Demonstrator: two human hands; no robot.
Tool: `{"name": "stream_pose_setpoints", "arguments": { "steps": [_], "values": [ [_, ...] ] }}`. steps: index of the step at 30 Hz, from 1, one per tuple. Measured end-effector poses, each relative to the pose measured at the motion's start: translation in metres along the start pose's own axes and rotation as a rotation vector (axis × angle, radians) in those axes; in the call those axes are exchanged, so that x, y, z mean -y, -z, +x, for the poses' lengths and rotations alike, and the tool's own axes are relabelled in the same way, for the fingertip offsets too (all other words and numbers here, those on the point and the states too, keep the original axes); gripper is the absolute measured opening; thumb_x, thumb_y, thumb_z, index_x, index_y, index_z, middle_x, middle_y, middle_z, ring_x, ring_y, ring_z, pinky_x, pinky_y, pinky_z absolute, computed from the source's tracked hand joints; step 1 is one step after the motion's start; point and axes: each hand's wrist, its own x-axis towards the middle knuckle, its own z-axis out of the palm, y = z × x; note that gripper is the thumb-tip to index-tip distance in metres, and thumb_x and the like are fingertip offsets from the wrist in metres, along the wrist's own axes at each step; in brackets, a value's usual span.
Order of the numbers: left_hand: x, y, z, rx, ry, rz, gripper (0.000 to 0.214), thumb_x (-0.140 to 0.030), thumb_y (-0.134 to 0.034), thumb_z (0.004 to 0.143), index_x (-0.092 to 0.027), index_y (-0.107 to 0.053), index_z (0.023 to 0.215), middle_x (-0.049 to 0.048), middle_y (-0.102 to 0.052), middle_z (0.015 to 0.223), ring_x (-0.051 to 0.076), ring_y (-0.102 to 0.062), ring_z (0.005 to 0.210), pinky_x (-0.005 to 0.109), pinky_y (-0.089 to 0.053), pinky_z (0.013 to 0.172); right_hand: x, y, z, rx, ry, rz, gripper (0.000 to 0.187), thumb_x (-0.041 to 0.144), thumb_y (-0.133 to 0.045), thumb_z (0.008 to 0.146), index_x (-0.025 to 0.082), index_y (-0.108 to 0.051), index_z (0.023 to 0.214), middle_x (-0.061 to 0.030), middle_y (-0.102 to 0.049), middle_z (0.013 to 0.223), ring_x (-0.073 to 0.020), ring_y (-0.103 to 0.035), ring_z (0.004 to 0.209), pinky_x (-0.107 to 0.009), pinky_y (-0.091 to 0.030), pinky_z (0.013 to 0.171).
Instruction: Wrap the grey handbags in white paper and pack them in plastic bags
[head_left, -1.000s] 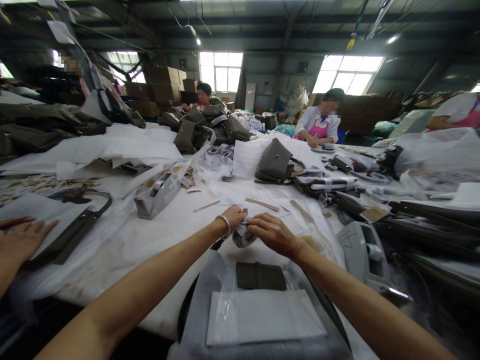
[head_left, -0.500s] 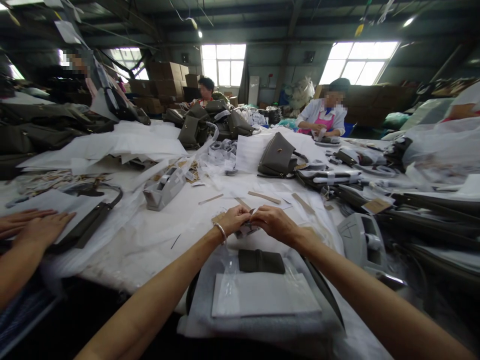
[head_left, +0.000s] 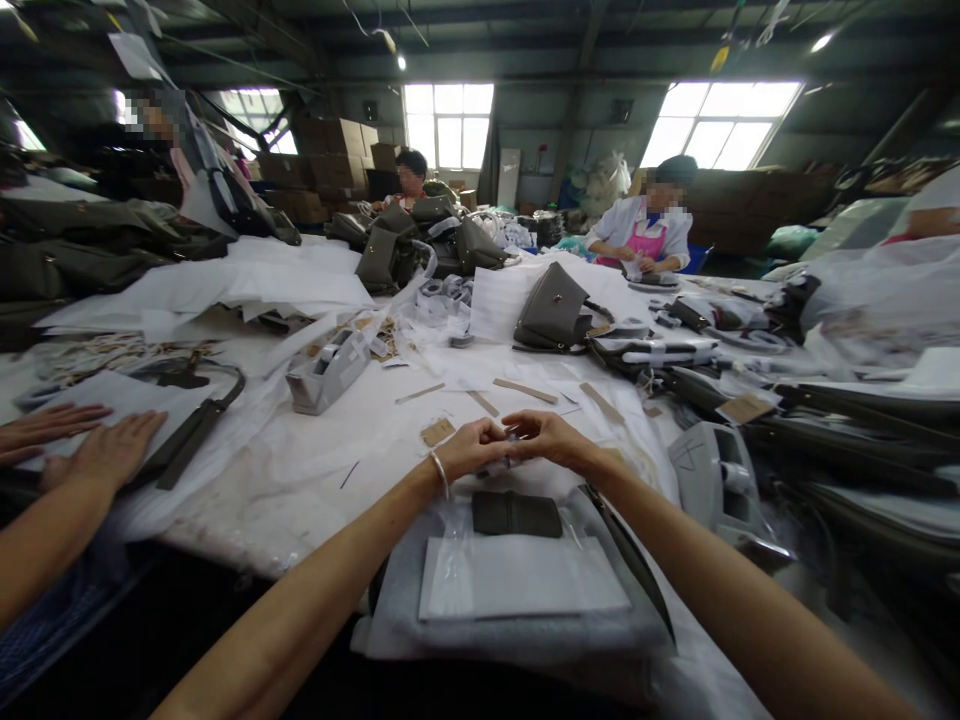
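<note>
My left hand (head_left: 475, 450) and my right hand (head_left: 547, 440) meet above the far edge of a dark grey-green handbag (head_left: 651, 578). Their fingers are bent and pinched round something small, pale and grey, mostly hidden by the fingers. A silver bangle (head_left: 441, 474) circles my left wrist. The bag lies flat before me, its front covered by a translucent white sheet (head_left: 517, 635). On top rest a pale rectangular sheet (head_left: 521, 585) and a dark grey-green flap or small pouch (head_left: 517, 515), under clear film.
A grey tape dispenser (head_left: 330, 370) stands left, another (head_left: 705, 470) right. A co-worker's hands (head_left: 97, 445) press a white sheet on a bag at the left. Handbags (head_left: 553, 308) and bag stacks (head_left: 825, 400) surround the table. Brown strips (head_left: 525, 390) lie beyond my hands.
My right hand's fingers have lifted and spread slightly, while my left stays pinched. The wrapped bag shows slightly higher and further left. The co-worker's hand at the left has slid rightward over the sheet.
</note>
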Motion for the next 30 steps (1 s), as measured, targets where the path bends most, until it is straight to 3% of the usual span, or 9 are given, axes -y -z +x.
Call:
{"name": "stream_pose_setpoints", "arguments": {
  "steps": [3,6,10,14,17,20,24,26,30],
  "values": [
    [-0.001,-0.004,-0.008,-0.007,-0.110,0.173,0.033,-0.032,-0.074,0.068,-0.018,-0.057,0.092,-0.0029,-0.060,0.075,0.014,-0.054,0.068,0.024,-0.040,0.060,0.003,0.002,-0.002,0.056,-0.070,0.016,0.055,0.041,-0.089,0.055,0.014,-0.073,0.100,-0.0034,-0.072,0.085,-0.0157,-0.062,0.071,-0.028,-0.049,0.068],
    [-0.002,-0.008,-0.011,-0.106,-0.142,0.294,0.028,-0.030,-0.070,0.070,-0.020,-0.052,0.089,-0.0038,-0.057,0.074,0.014,-0.053,0.068,0.024,-0.038,0.061,0.003,-0.003,-0.003,0.002,-0.079,0.068,0.054,0.044,-0.090,0.052,0.013,-0.073,0.093,-0.0018,-0.070,0.076,-0.0135,-0.059,0.065,-0.027,-0.047,0.064],
    [0.000,-0.012,-0.010,-0.124,-0.134,0.339,0.028,-0.029,-0.069,0.071,-0.021,-0.049,0.089,-0.0050,-0.056,0.073,0.014,-0.052,0.067,0.024,-0.037,0.061,-0.003,-0.011,-0.003,-0.074,-0.049,0.017,0.045,0.043,-0.087,0.052,0.015,-0.072,0.084,0.0009,-0.067,0.068,-0.0129,-0.057,0.060,-0.026,-0.044,0.059],
    [0.008,-0.013,-0.004,-0.148,-0.122,0.316,0.030,-0.020,-0.069,0.067,-0.021,-0.049,0.089,-0.0054,-0.056,0.074,0.014,-0.054,0.069,0.024,-0.037,0.062,-0.005,-0.020,-0.005,-0.235,0.057,-0.169,0.025,0.038,-0.080,0.060,0.018,-0.073,0.073,0.0008,-0.068,0.068,-0.0179,-0.062,0.071,-0.031,-0.048,0.072],
    [0.013,-0.012,0.002,-0.169,-0.092,0.253,0.033,-0.020,-0.072,0.065,-0.020,-0.050,0.090,-0.0051,-0.057,0.073,0.013,-0.054,0.068,0.023,-0.037,0.061,-0.004,-0.024,-0.007,-0.317,0.122,-0.294,0.020,0.033,-0.074,0.069,0.021,-0.077,0.084,-0.0009,-0.074,0.082,-0.0213,-0.066,0.083,-0.035,-0.048,0.084],
    [0.013,-0.010,0.007,-0.169,-0.050,0.208,0.036,-0.019,-0.074,0.063,-0.019,-0.051,0.091,-0.0050,-0.058,0.073,0.013,-0.055,0.068,0.022,-0.038,0.061,-0.004,-0.026,-0.007,-0.364,0.121,-0.286,0.022,0.032,-0.074,0.071,0.021,-0.076,0.090,-0.0011,-0.075,0.086,-0.0208,-0.068,0.082,-0.032,-0.050,0.079],
    [0.012,-0.008,0.010,-0.161,0.020,0.250,0.039,-0.019,-0.074,0.063,-0.019,-0.054,0.096,-0.0049,-0.060,0.074,0.014,-0.058,0.070,0.021,-0.040,0.061,-0.005,-0.031,-0.006,-0.429,0.226,-0.413,0.009,0.026,-0.072,0.076,0.020,-0.075,0.080,-0.0014,-0.074,0.077,-0.0198,-0.067,0.073,-0.031,-0.050,0.072],
    [0.011,-0.006,0.010,-0.150,0.043,0.286,0.035,-0.020,-0.075,0.061,-0.019,-0.059,0.092,-0.0042,-0.062,0.074,0.015,-0.059,0.071,0.022,-0.040,0.061,-0.006,-0.034,-0.007,-0.444,0.288,-0.467,0.004,0.019,-0.071,0.077,0.020,-0.074,0.078,-0.0022,-0.074,0.079,-0.0203,-0.067,0.078,-0.033,-0.049,0.078],
    [0.008,-0.003,0.007,-0.150,0.052,0.357,0.016,-0.022,-0.075,0.059,-0.021,-0.064,0.071,-0.0026,-0.062,0.066,0.019,-0.059,0.074,0.025,-0.039,0.065,-0.013,-0.038,-0.010,-0.429,0.475,-0.675,0.013,0.008,-0.069,0.077,0.021,-0.070,0.074,-0.0042,-0.071,0.080,-0.0224,-0.062,0.085,-0.037,-0.044,0.085]
  ]
}}
